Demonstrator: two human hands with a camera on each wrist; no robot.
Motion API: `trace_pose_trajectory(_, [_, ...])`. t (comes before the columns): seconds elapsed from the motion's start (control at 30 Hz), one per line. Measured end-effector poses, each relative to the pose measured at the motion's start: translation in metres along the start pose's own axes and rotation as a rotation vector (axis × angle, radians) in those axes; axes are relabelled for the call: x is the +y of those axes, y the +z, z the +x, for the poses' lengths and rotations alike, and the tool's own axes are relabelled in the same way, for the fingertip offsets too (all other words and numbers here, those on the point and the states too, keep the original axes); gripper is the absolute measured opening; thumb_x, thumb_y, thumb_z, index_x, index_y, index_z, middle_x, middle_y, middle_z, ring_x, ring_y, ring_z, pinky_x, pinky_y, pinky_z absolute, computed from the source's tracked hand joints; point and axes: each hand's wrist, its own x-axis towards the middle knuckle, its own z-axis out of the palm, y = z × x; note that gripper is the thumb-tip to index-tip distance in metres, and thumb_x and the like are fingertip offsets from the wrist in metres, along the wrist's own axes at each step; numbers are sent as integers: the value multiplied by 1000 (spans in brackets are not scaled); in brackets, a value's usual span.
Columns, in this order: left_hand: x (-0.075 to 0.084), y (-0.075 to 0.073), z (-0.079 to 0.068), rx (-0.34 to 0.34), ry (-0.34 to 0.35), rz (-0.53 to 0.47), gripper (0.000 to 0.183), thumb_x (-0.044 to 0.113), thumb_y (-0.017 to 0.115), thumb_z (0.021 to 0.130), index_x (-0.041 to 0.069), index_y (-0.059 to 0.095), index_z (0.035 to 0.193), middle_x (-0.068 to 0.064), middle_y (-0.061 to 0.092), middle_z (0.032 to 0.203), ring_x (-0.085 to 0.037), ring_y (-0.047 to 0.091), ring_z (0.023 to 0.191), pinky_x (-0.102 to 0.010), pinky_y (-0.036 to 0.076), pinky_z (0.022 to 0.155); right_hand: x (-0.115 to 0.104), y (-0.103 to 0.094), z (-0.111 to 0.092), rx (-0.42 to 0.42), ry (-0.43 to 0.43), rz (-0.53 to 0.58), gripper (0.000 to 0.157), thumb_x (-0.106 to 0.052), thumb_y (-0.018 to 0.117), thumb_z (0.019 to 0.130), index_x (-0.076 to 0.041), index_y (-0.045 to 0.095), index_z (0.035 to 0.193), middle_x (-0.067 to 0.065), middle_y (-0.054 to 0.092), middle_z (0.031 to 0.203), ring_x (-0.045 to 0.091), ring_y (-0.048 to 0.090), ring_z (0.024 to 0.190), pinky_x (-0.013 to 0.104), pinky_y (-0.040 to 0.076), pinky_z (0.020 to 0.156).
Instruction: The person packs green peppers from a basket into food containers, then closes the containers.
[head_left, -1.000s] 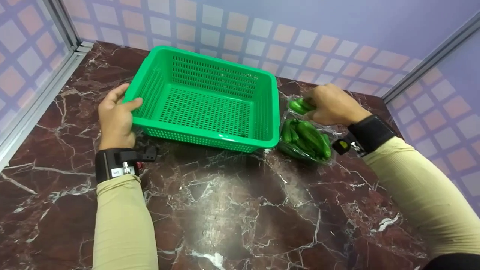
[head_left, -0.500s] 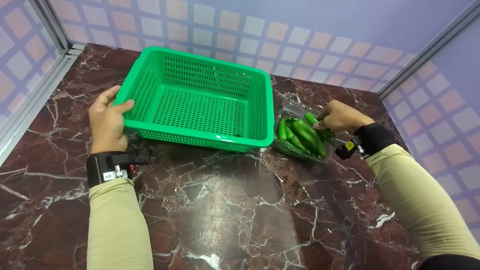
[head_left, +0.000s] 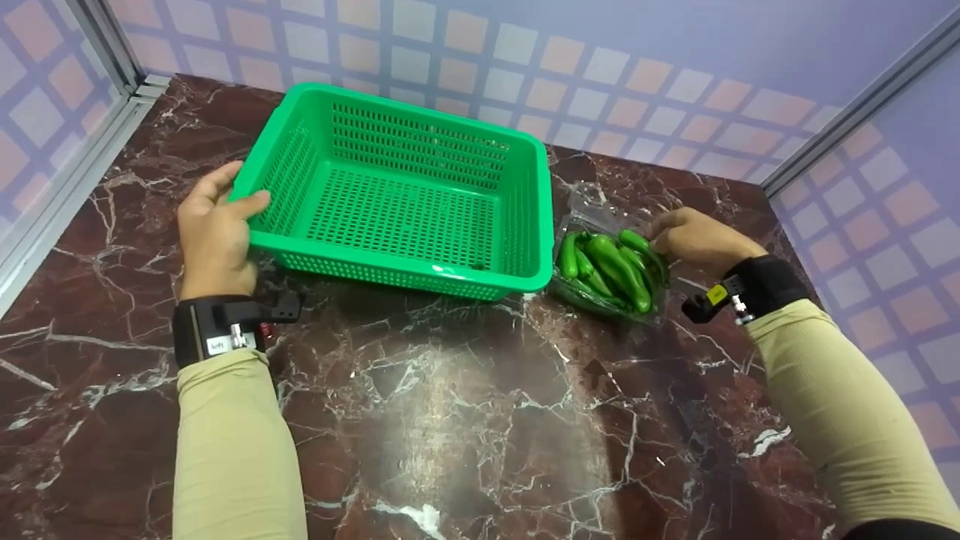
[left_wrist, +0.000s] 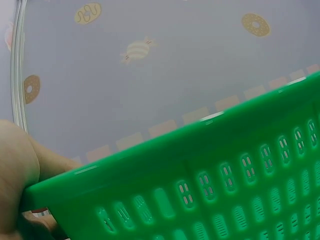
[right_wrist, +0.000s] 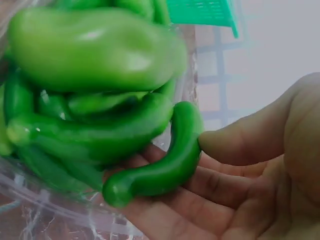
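Note:
My left hand [head_left: 217,232] grips the left end of a green perforated plastic basket [head_left: 397,279], thumb over the rim and fingers outside. No contents show inside the basket. In the left wrist view, part of that hand [left_wrist: 22,175] shows at the basket's corner [left_wrist: 150,155]. Beside the basket's right end, several green peppers [head_left: 616,266] lie in a clear plastic container [head_left: 592,214]. My right hand [head_left: 701,240] is at the container's right side. In the right wrist view it pinches a curved green pepper [right_wrist: 160,175], thumb against it and fingers underneath.
Everything stands on a dark red marbled tabletop [head_left: 450,420]. A purple wall with a tile pattern [head_left: 562,75] runs along the back, with side panels in metal frames [head_left: 847,112] at left and right.
My right hand has come from the container's back end, where it was over green peppers, to its right side. The left hand keeps its hold on the basket.

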Motion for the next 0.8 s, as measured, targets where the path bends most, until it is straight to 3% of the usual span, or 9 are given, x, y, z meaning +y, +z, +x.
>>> trace_pose_trajectory(0.1, [0, 0, 0, 3, -6, -11, 58, -9, 63, 97, 5, 49, 151, 2, 59, 120, -12, 60, 108, -17, 58, 85, 0, 5, 0, 64, -10, -6, 27, -5, 54, 102, 9, 64, 123, 4, 69, 98, 16, 67, 82, 26, 61, 75])
trace_pose_trajectory(0.2, [0, 1, 1, 3, -6, -22, 57, -10, 62, 97, 4, 49, 151, 2, 59, 119, -12, 60, 107, -18, 58, 84, -2, 9, -2, 151, -35, -82, 24, -11, 62, 100, 6, 69, 115, 5, 70, 93, 16, 66, 79, 25, 60, 68])
trace_pose_trajectory(0.4, [1, 1, 0, 0, 4, 12, 57, -8, 64, 96, 4, 50, 150, 1, 59, 122, -13, 60, 110, -18, 58, 87, -6, 15, -8, 181, -82, -210, 31, -24, 74, 96, -5, 72, 121, 17, 74, 110, 24, 68, 91, 27, 58, 71])
trace_pose_trajectory(0.57, [0, 1, 1, 0, 3, 1, 57, -8, 64, 96, 4, 50, 150, 0, 59, 122, -14, 60, 109, -18, 58, 86, -7, 18, -11, 195, -84, -261, 36, -29, 75, 96, -7, 72, 123, 21, 74, 115, 29, 70, 98, 27, 58, 73])
trace_pose_trajectory(0.67, [1, 1, 1, -3, -6, -26, 58, -9, 63, 96, 3, 49, 150, 1, 58, 120, -13, 60, 108, -18, 59, 85, -9, 19, -11, 207, -77, -279, 36, -32, 73, 97, -7, 73, 122, 21, 75, 115, 29, 71, 99, 30, 59, 75])
trace_pose_trajectory(0.8, [-1, 2, 1, -8, -3, -26, 58, -9, 63, 96, 3, 48, 151, 1, 58, 120, -13, 60, 107, -17, 58, 85, -10, 19, -14, 208, -62, -328, 45, -43, 70, 98, -6, 74, 123, 22, 74, 120, 33, 71, 104, 44, 60, 86])
